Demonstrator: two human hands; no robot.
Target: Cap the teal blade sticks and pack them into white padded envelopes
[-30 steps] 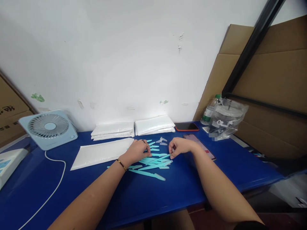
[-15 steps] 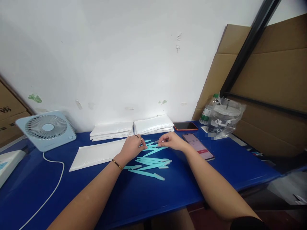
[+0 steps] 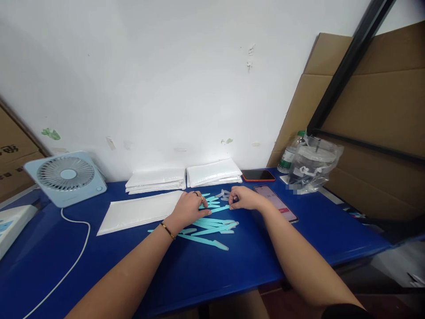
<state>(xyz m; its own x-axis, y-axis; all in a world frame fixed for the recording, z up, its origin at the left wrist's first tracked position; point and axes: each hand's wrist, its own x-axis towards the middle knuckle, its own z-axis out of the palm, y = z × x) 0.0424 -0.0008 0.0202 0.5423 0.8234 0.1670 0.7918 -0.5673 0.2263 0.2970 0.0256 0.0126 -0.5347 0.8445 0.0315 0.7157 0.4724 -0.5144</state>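
Observation:
Several teal eyebrow razors lie in a loose pile on the blue table, and more of them are partly under my left hand. My left hand is curled over the handle end of one razor, thumb and fingers closed on it. At that razor's blade end, my right hand pinches the tip with thumb and forefinger. Its fingertips hide the tip itself. Small clear caps lie just behind, left of my right hand.
A white padded envelope lies flat at left, with two envelope stacks by the wall. A pale blue fan with a cable stands further left. Two phones, a bottle and a bagged cup are at right.
Both hands have shifted slightly right and nearer to me. My right hand has uncovered the clear caps behind it. A different razor now lies between my hands.

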